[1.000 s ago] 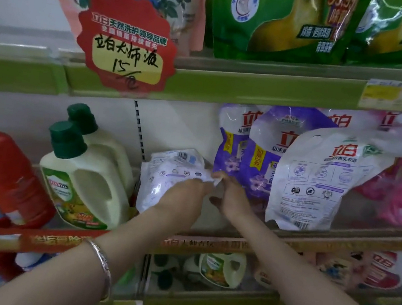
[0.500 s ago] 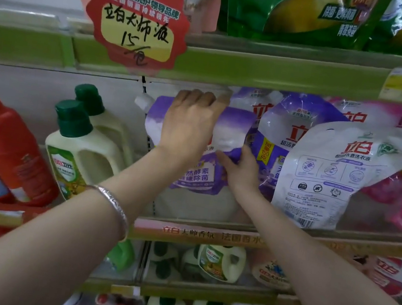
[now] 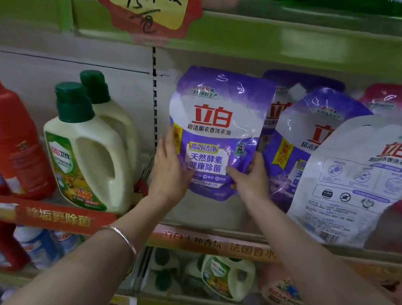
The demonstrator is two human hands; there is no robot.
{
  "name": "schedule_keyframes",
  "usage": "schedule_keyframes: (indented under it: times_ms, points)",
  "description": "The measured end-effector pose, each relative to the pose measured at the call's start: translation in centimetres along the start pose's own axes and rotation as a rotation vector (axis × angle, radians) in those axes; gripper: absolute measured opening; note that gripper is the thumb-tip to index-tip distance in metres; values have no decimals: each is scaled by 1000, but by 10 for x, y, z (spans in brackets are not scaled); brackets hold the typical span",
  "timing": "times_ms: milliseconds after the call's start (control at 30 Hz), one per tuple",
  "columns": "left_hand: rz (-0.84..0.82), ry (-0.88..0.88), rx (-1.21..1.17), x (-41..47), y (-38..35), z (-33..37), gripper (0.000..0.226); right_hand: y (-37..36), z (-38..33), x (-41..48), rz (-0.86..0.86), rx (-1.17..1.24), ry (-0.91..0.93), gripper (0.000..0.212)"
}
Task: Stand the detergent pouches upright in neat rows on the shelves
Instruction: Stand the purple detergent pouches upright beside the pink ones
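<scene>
Since half a second ago the left hand has dropped from the top of the purple pouch to its lower left edge, and the pouch, then tipped and bent over, now faces squarely forward. Nearest the camera, both forearms reach up, a bracelet on the left wrist. Both hands grip the pouch low down, the left along its left side, the right hand pinching the lower right corner with the thumb across the front. The pouch is upright, its base seemingly just clear of the shelf, between the cream bottle and a second purple pouch. Further right a white pouch leans with its back outward. The step in hand looks like seating this pouch; next it probably needs lowering until the base spreads flat, then a careful release, since a soft pouch may slump.
</scene>
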State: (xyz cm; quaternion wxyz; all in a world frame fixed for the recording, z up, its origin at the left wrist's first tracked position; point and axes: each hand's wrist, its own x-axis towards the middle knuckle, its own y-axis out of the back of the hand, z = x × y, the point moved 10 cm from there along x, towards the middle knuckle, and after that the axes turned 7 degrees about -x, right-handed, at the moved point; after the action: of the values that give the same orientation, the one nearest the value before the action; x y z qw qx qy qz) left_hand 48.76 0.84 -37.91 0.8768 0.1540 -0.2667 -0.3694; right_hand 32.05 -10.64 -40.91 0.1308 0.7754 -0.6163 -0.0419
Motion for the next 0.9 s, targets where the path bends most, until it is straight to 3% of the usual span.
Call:
schedule_keyframes:
  times_ms: [100, 200, 300, 433, 633, 900]
  points:
    - [-41, 173, -266, 9, -10, -31, 110, -11, 18, -13, -36, -121, -9, 82]
    - [-93, 182, -447, 10, -18, -35, 89, -18, 24, -21, -55, -287, 37, 98]
    - [-73, 155, -476, 11, -16, -46, 82, -21, 23, -20, -44, -329, 78, 94]
    - [4, 183, -443, 18, -4, -70, 99, -39, 20, -14, -38, -221, 134, 91]
    - [123, 204, -348, 37, 3, -80, 92, -64, 9, 6, -65, -196, 119, 79]
    - [94, 179, -325, 69, -9, -73, 84, -76, 7, 43, -14, -214, 110, 77]
